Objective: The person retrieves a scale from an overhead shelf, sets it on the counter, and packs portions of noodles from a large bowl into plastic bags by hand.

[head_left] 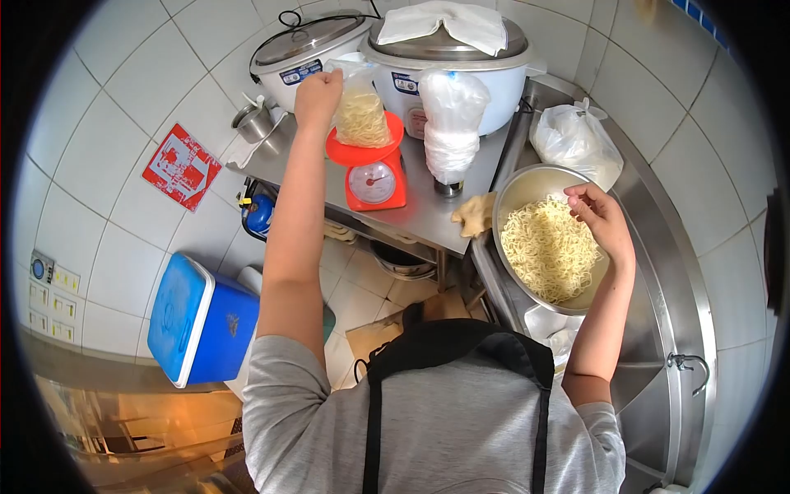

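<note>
My left hand (319, 97) is closed on the top of a clear plastic bag (362, 117) with pale noodles in its lower part. The bag rests on the red pan of a kitchen scale (377, 177), whose round dial faces me. Over the right side of a large metal bowl (517, 183) hovers my right hand (603, 218), fingers curled in toward the thumb. Anything small between those fingertips is too hard to make out. Yellow noodles (550, 247) are heaped in the bowl, below and left of this hand.
Two large rice cookers (448, 78) stand against the tiled wall. Plastic bags wrap an upright container (451, 123) beside the scale. A tan cloth (473, 216) touches the bowl's left side; a white plastic bag (578, 144) lies behind it. A blue cooler (202, 321) stands lower left.
</note>
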Demonstrator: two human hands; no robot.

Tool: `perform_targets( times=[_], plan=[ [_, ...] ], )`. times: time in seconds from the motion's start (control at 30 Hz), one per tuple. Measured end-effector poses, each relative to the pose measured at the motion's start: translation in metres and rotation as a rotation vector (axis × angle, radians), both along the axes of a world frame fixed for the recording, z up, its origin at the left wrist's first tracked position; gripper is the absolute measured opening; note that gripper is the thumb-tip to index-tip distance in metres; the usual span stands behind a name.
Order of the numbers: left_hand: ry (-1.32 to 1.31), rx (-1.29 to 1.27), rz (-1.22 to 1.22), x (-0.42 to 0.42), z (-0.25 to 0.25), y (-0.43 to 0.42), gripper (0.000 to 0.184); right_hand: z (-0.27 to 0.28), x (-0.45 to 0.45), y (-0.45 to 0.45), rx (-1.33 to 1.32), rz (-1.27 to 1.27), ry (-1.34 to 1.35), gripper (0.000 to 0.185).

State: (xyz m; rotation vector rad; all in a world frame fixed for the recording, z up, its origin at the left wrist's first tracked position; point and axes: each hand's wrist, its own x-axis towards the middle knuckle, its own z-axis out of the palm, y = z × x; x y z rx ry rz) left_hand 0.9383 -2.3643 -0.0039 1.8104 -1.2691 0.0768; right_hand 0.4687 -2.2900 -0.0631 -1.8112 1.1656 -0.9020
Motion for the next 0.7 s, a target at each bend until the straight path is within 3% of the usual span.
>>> perform_targets(
  times=[0.13,0.27,0.33,0.47,0.6,0.7],
  plan=[
    [-0.136,0.1,0.044,0.004,0.006,-0.002,0.033,0.002,0.0,0.002,-0.015,-0.012,0.004,0.024],
    [0.041,0.112,-0.051,0.016,0.0,-0.009,0.02,-0.001,-0.004,0.002,-0.032,-0.014,0.021,0.023],
    [0.094,0.088,-0.093,0.02,-0.003,-0.012,0.023,-0.001,-0.007,0.002,-0.048,-0.018,0.044,0.023],
    [0.344,0.212,-0.232,0.015,0.009,-0.003,0.047,0.0,-0.012,0.003,-0.073,-0.025,0.043,0.023],
    [0.652,0.051,-0.451,0.01,0.02,0.003,0.049,0.004,-0.015,0.006,-0.094,-0.041,0.042,0.023],
    [0.74,0.004,-0.535,-0.019,0.047,0.026,0.048,0.012,-0.015,0.009,-0.122,-0.047,-0.02,0.021]
  ],
)
